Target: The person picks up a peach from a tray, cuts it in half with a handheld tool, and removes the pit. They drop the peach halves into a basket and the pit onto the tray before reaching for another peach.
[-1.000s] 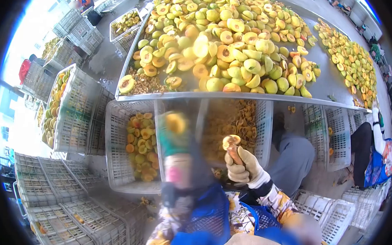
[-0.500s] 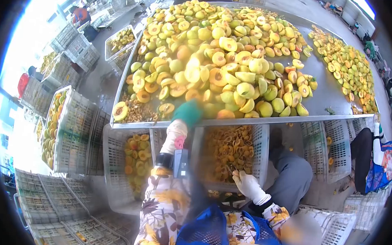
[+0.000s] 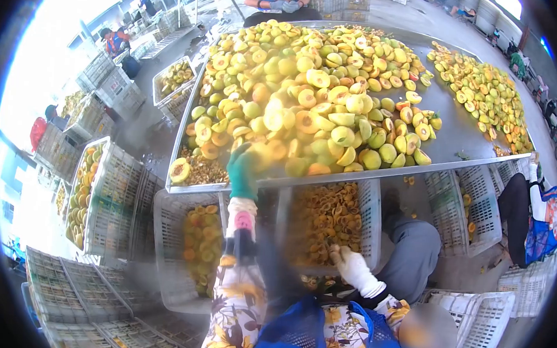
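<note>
My left hand point(image 3: 242, 172), in a green glove, reaches over the table's near edge to the halved yellow-green stone fruit point(image 3: 305, 121). Its fingers look spread and slightly bent at the fruit, with no piece clearly held. My right hand point(image 3: 352, 269), in a white glove, is closed above a crate of fruit scraps point(image 3: 332, 217). A small, thin, dark tool point(image 3: 334, 245) sticks out of its fingers; its exact kind is too small to tell. The metal table point(image 3: 390, 171) carries the heaped fruit, with pits and bits point(image 3: 201, 173) at its near left corner.
Below the table, a crate point(image 3: 164, 231) of fruit stands left of the scrap crate. More crates point(image 3: 113, 191) are stacked at left, and others point(image 3: 476, 210) stand at right. One person point(image 3: 276, 3) sits across the table; another person's arm point(image 3: 535, 179) is at the right edge.
My left hand has shifted left and its fingers have spread from a blurred, bunched shape. My right hand stays over the scrap crate. The view has tilted up slightly, showing the person opposite.
</note>
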`<move>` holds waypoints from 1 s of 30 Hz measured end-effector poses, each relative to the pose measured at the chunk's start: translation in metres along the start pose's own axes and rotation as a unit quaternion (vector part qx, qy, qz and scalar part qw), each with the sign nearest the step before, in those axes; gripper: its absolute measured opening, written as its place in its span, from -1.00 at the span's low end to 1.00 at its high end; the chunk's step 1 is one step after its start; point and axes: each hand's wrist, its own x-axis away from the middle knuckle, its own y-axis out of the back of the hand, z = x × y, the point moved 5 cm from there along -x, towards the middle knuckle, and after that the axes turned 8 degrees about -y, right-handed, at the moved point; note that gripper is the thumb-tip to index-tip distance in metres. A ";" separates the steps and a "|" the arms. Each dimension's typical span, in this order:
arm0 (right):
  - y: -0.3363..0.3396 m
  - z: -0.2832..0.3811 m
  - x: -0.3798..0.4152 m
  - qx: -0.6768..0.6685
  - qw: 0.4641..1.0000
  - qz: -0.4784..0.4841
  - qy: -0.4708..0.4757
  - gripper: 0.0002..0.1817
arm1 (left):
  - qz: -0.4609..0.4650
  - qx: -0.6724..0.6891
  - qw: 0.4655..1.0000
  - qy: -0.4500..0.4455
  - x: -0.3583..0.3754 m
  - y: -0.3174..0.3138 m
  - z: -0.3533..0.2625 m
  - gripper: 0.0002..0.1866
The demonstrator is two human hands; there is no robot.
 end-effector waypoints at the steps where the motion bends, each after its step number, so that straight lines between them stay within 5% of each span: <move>1: -0.003 -0.014 -0.002 -0.018 0.999 -0.013 -0.033 -0.67 | -0.036 0.091 0.995 0.014 0.015 0.001 -0.020 -0.65; 2: 0.002 -0.014 -0.003 -0.029 0.999 -0.038 -0.011 -0.68 | -0.039 0.152 0.983 0.098 0.033 0.002 -0.027 -0.53; 5: 0.020 0.015 -0.010 -0.107 0.993 -0.058 0.004 -0.73 | -0.040 0.252 0.953 0.163 0.087 -0.007 -0.041 -0.39; 7: 0.038 0.049 -0.013 -0.143 0.981 -0.113 0.065 -0.78 | -0.005 0.227 0.958 0.174 0.114 -0.010 -0.040 -0.40; 10: 0.058 0.114 -0.007 -0.124 0.980 -0.036 0.149 -0.81 | 0.021 0.219 0.962 0.163 0.143 -0.022 -0.044 -0.44; 12: 0.065 0.139 -0.001 -0.090 0.969 -0.068 0.220 -0.83 | 0.010 0.221 0.962 0.161 0.155 -0.029 -0.048 -0.49; 19: 0.052 0.146 -0.009 -0.098 0.968 -0.079 0.217 -0.83 | -0.002 -0.097 0.994 -0.054 0.168 -0.032 -0.051 -0.72; 24: 0.046 0.135 -0.018 -0.079 0.978 -0.027 0.192 -0.77 | -0.059 -0.103 0.993 -0.007 0.179 -0.039 -0.050 -0.82; 26: 0.034 0.119 -0.025 -0.040 0.971 0.014 0.237 -0.76 | 0.024 -0.129 0.987 0.093 0.172 -0.037 -0.043 -0.80; 27: 0.037 0.118 -0.027 -0.111 0.966 0.017 0.235 -0.70 | 0.070 -0.138 0.977 0.143 0.169 -0.037 -0.039 -0.79; 30: 0.022 0.103 -0.022 -0.196 0.955 0.223 -0.029 -0.59 | 0.104 -0.118 0.974 0.166 0.165 -0.022 -0.014 -0.79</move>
